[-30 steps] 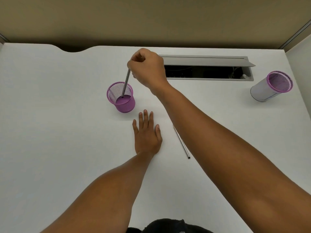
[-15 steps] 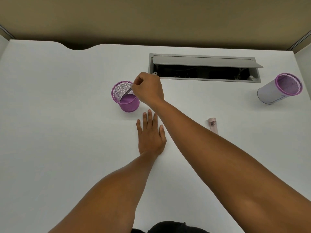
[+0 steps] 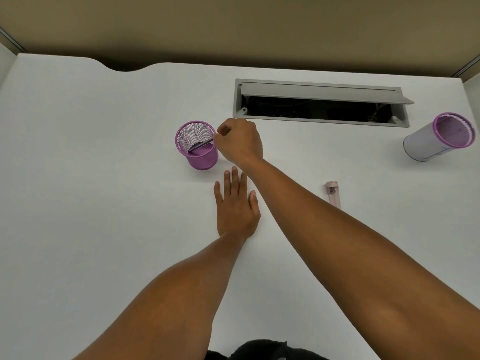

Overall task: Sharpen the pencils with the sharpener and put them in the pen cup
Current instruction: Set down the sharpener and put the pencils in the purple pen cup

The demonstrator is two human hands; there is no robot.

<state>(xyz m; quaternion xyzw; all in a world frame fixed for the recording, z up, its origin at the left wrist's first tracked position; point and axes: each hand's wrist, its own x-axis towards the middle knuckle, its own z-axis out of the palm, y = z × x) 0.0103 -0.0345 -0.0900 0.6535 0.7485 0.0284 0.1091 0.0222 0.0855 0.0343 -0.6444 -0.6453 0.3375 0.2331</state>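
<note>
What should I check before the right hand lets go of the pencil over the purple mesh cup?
1. Pencil lower end inside the purple mesh cup: ok, it leans across the inside.
2. Right hand holds the pencil's upper end: ok, pinched at the cup's rim.
3. Cup upright on the desk: ok.
4. Left hand clear of the cup: ok, flat on the desk, apart from it.
5. Pencil tip sharpened: cannot tell.
6. Sharpener within reach for the next pencil: ok, lying on the desk past the right forearm.
</note>
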